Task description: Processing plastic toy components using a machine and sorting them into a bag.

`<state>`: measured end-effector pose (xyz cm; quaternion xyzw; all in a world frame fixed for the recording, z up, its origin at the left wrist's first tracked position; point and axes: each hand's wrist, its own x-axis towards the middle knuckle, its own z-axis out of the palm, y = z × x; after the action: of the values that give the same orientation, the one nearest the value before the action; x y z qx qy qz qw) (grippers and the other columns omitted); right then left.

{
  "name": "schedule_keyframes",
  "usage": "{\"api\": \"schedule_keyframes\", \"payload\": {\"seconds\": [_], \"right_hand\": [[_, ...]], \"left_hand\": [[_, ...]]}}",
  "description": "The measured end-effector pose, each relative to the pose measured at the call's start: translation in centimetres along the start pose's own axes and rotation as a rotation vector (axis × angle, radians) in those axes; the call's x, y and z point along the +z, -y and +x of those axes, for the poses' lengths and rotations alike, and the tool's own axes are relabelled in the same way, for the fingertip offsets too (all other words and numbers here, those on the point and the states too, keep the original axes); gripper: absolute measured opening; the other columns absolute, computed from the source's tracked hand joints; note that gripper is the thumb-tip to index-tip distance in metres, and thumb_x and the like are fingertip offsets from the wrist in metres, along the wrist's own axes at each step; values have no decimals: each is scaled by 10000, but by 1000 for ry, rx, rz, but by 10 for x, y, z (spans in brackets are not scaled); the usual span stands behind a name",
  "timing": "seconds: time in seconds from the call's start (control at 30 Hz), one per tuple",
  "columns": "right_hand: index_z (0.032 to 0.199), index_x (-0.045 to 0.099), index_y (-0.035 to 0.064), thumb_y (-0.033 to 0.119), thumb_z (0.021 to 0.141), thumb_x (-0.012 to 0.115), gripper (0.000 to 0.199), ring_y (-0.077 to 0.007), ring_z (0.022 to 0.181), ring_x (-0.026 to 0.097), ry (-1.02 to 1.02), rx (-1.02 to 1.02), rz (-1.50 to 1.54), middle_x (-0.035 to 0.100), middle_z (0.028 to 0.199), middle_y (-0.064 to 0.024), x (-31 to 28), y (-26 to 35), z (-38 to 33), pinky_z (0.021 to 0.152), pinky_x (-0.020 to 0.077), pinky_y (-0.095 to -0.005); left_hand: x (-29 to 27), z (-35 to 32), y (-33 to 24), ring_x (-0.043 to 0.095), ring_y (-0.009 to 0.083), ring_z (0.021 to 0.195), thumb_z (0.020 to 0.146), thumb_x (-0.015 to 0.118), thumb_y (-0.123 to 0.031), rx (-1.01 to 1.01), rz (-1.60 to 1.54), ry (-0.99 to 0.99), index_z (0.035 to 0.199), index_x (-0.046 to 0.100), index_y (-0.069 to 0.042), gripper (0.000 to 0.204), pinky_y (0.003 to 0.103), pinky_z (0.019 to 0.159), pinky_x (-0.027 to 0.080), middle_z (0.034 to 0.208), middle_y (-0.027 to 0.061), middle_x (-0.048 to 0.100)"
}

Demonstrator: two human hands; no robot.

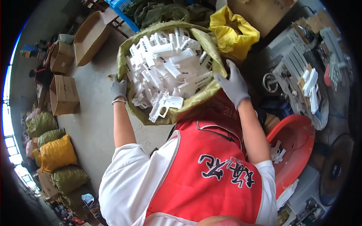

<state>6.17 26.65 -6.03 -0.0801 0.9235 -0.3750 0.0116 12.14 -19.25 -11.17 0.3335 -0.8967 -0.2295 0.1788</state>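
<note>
A large woven olive-green sack (124, 56) stands in front of me with its mouth wide. It is heaped with white plastic toy guns (166, 69), some with dark print. One toy gun (166, 105) lies on top at the near edge. My left hand (119, 88), in a grey glove, is closed on the sack's left rim; some fingertips are hidden. On the opposite side my right hand (234, 86), also gloved in grey, rests against the sack's rim, with its thumb and fingers spread apart.
A yellow sack (233, 32) stands behind on the right. At right are a red plastic basin (294, 150) with white pieces in it, and grey machinery (292, 56). Cardboard boxes (64, 94) and several filled sacks (58, 152) line the left side.
</note>
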Motion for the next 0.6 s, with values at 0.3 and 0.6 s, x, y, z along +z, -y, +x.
{"api": "schedule_keyframes", "payload": {"seconds": [0.3, 0.6], "right_hand": [[872, 653, -27, 339, 908, 565, 378, -165, 685, 590, 55, 72, 452, 640, 705, -84, 43, 35, 26, 646, 462, -351], [912, 665, 23, 360, 934, 501, 376, -206, 745, 641, -192, 389, 644, 667, 852, -88, 5, 3, 126, 667, 501, -326]], "left_hand": [[-46, 18, 125, 611, 194, 853, 879, 525, -150, -211, -471, -311, 1058, 644, 7, 266, 336, 776, 489, 991, 92, 675], [-55, 58, -42, 587, 134, 859, 924, 530, -158, 66, -1054, -34, 1029, 630, 4, 217, 258, 768, 486, 975, 61, 638]]}}
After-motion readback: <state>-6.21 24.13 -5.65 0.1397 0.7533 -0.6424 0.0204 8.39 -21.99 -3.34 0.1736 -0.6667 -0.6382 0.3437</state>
